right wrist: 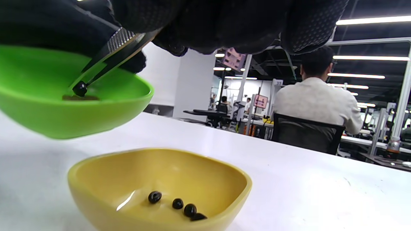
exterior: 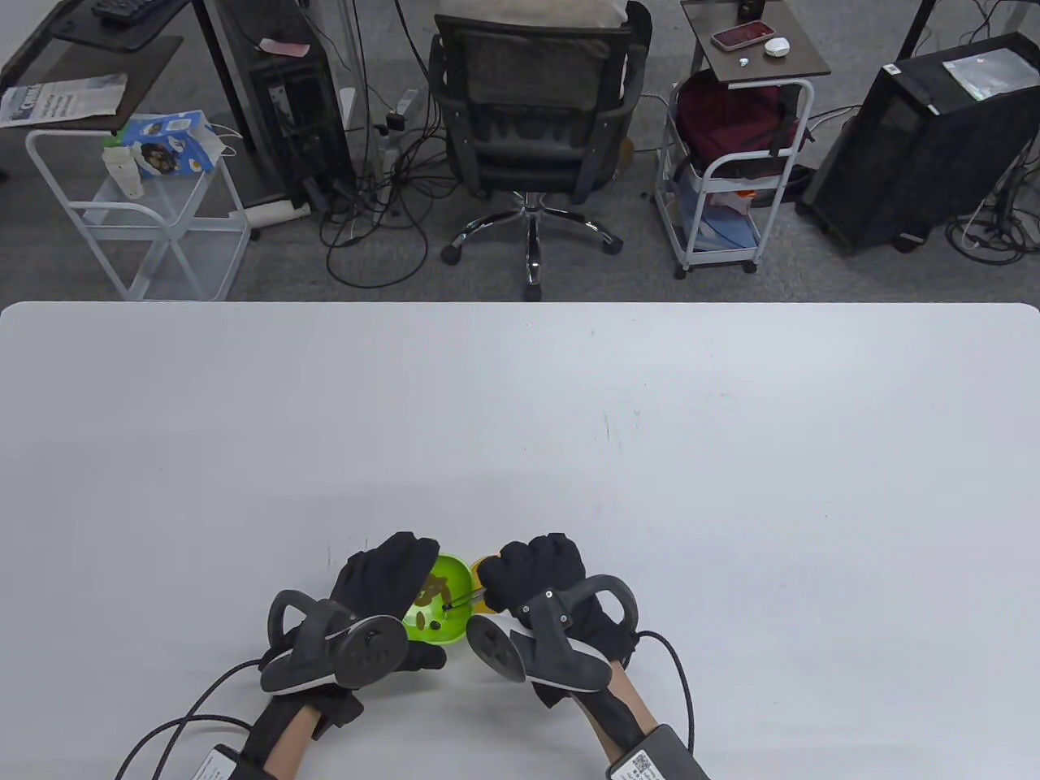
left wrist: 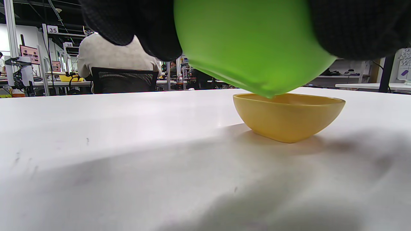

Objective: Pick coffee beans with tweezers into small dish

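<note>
Tweezers (right wrist: pixel 106 62), pinched in right hand (exterior: pixel 540 581), grip one bean (right wrist: pixel 80 89) inside green dish (exterior: pixel 443 605), which left hand (exterior: pixel 382 585) holds lifted and tilted. Yellow dish (right wrist: pixel 160 189), just right, holds four beans (right wrist: pixel 176 205).

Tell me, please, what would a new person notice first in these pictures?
First, the bright green bowl near the table's front edge, lifted and tilted by the left hand. Next, the right hand holds tweezers that pinch one coffee bean inside that bowl. Below it stands the yellow dish, with about four beans in it.
</note>
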### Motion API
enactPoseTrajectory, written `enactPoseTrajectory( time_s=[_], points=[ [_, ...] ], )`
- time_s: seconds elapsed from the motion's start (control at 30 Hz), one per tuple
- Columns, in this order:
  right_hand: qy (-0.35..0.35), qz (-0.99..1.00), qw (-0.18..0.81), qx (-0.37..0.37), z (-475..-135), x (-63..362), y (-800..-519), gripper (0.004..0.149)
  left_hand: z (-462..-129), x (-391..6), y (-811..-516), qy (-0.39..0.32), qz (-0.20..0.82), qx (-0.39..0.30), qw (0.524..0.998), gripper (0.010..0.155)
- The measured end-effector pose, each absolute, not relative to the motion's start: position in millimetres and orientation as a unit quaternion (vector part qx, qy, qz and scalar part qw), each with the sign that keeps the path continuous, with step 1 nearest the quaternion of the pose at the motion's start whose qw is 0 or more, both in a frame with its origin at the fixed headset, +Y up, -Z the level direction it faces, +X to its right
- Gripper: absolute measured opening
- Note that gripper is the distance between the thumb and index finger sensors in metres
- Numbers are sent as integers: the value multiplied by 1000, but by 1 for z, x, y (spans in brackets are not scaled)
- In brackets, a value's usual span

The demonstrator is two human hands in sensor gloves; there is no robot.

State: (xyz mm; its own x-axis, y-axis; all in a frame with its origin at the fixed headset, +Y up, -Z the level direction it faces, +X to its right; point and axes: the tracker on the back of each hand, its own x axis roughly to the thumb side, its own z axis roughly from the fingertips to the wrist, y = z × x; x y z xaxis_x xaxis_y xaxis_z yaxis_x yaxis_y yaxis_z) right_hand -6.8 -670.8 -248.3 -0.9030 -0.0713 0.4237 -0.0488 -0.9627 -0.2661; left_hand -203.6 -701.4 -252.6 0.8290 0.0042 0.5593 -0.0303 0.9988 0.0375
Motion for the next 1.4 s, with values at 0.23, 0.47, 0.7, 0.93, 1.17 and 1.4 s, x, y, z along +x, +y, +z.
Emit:
enactPoseTrajectory(
  time_s=[0.23,0.47,0.7,0.93,1.17,1.4],
  points=[
    [135,-973,-44,-182,-257,22,-665,41,-251,-203,-700,-294,11,27,955,112],
    [111,-979,-88,-145,-267,51,-672,40,-250,-203,-700,-298,12,27,954,112],
    [85,-983,-106,-127,-276,63,-682,40,-250,-206,-699,-294,16,30,955,112],
    [86,-982,-102,-132,-276,60,-684,42,-251,-207,-700,-292,14,25,956,112],
    [112,-975,-107,-160,-269,50,-680,43,-251,-207,-700,-292,13,23,956,112],
    [118,-968,-93,-200,-262,30,-682,43,-251,-207,-699,-292,16,25,956,112]
  ],
)
